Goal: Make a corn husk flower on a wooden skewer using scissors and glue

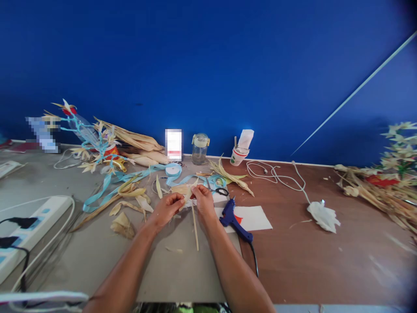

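Over the middle of the table, my left hand (167,209) and my right hand (203,202) are close together, fingers pinched. Between them they hold a small pale piece of corn husk (188,194). A thin pale stick (195,228) slants down from beneath my right fingers; whether it is held or lies on the table I cannot tell. To the right of my right hand, a blue glue gun (232,217) rests on a white sheet (257,218). Black-handled scissors (222,191) lie just beyond it. Loose dried husks (133,191) are spread left of my left hand.
Light blue ribbon (107,187) trails from a roll (173,169). Behind stand a lidded jar (199,150) and a paper cup (239,155). A power strip (39,232) with cords is at left. A white cable (275,176) and crumpled tissue (323,216) lie at right.
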